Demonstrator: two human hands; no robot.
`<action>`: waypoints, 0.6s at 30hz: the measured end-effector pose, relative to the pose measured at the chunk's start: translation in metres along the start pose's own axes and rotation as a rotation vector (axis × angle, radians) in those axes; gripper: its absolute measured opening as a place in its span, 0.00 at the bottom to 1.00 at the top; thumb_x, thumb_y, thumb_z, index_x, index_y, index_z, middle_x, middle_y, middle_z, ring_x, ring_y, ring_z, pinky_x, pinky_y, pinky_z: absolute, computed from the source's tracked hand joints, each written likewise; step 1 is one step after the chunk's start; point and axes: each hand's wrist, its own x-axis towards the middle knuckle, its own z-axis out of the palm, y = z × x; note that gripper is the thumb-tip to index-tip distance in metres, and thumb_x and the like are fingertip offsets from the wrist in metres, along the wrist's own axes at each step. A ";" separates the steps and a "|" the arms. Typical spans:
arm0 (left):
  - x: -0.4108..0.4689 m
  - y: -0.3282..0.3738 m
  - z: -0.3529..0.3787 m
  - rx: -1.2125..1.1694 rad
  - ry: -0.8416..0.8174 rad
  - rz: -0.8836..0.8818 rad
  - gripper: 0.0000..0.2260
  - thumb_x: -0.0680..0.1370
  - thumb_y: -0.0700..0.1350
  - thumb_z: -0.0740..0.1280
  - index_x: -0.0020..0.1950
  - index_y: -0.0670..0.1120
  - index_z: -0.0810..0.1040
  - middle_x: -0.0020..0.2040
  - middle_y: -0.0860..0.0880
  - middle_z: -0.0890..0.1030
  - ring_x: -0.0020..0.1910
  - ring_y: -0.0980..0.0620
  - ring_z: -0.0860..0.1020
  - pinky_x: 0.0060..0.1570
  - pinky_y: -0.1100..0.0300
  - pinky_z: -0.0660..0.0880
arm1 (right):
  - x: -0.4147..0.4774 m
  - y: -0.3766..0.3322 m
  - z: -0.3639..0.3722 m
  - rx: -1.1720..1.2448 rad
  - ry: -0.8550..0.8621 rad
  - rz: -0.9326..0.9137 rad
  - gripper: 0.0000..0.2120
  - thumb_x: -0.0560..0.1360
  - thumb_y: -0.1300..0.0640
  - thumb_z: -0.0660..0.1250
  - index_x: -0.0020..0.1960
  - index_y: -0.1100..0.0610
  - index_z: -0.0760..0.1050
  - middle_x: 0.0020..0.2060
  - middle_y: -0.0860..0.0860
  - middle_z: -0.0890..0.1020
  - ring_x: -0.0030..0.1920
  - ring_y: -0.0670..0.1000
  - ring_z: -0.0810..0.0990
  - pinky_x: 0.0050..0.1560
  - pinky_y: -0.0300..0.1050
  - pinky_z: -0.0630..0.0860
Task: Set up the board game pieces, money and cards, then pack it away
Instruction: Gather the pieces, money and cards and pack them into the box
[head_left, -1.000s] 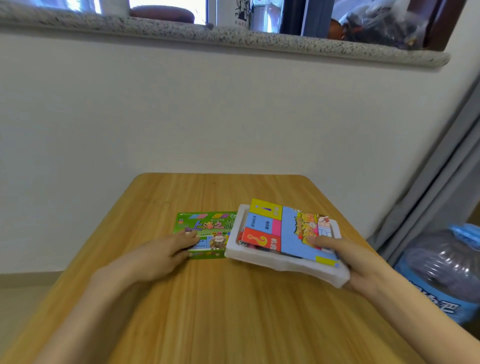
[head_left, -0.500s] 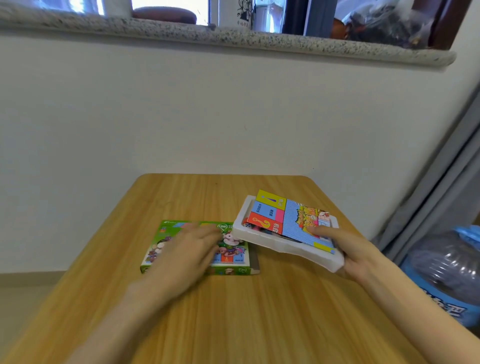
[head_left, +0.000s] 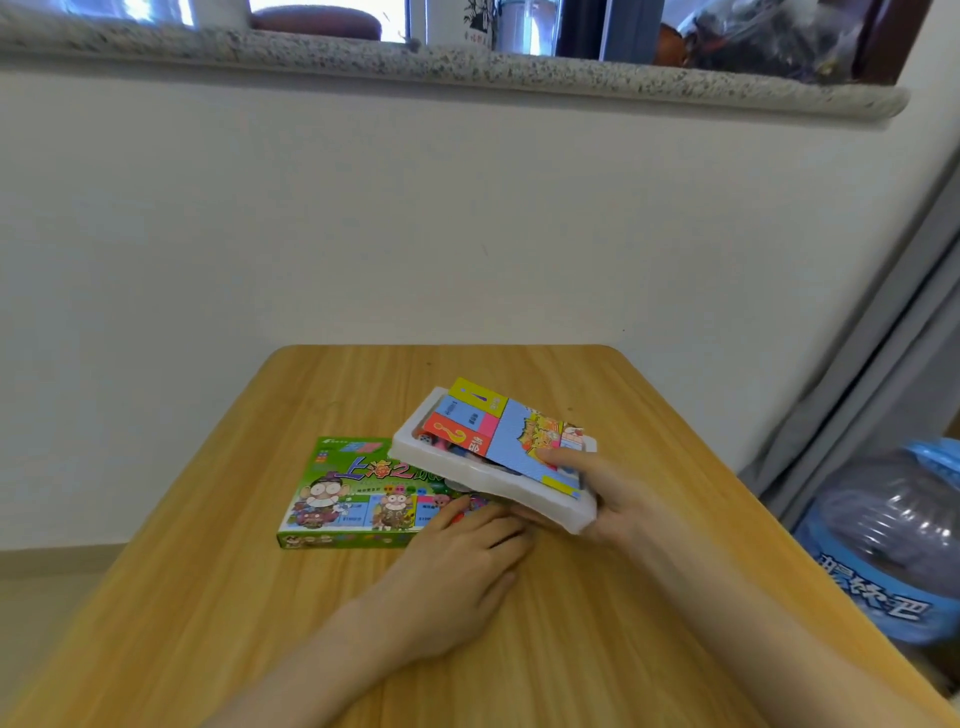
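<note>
Wooden table (head_left: 571, 649) against white wall (head_left: 467, 234)

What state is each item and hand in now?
green box, flat on table, face up.
white tray, lifted, tilted, above box's right end.
folded board, lying on tray, pinned by right thumb.
right hand, grips tray and board.
left hand, fingers straight, touching box's right end.

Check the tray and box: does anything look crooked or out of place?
Yes. The folded board sits askew in the white tray, its yellow far corner poking over the rim. The right hand holds the tray tilted over the green box, not seated in it. Nothing looks spilled.
</note>
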 end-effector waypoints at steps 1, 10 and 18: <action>-0.001 0.000 -0.001 -0.026 -0.011 -0.001 0.16 0.76 0.53 0.56 0.60 0.57 0.76 0.58 0.61 0.78 0.60 0.60 0.74 0.61 0.56 0.72 | 0.001 0.002 -0.002 -0.007 0.017 0.001 0.05 0.72 0.66 0.68 0.48 0.63 0.77 0.33 0.60 0.83 0.28 0.56 0.82 0.26 0.50 0.80; -0.001 -0.004 -0.002 -0.134 -0.100 -0.033 0.23 0.78 0.50 0.46 0.70 0.53 0.69 0.70 0.58 0.69 0.71 0.58 0.64 0.74 0.54 0.52 | -0.012 -0.009 -0.058 -0.067 0.172 -0.043 0.05 0.72 0.68 0.67 0.47 0.64 0.75 0.32 0.61 0.83 0.27 0.56 0.82 0.23 0.50 0.79; 0.000 -0.014 0.007 -0.276 0.007 0.019 0.24 0.76 0.35 0.53 0.69 0.49 0.72 0.67 0.54 0.74 0.68 0.61 0.63 0.72 0.54 0.49 | -0.021 -0.018 -0.093 -0.167 0.213 -0.120 0.09 0.71 0.70 0.67 0.50 0.62 0.75 0.34 0.60 0.84 0.29 0.56 0.83 0.25 0.50 0.80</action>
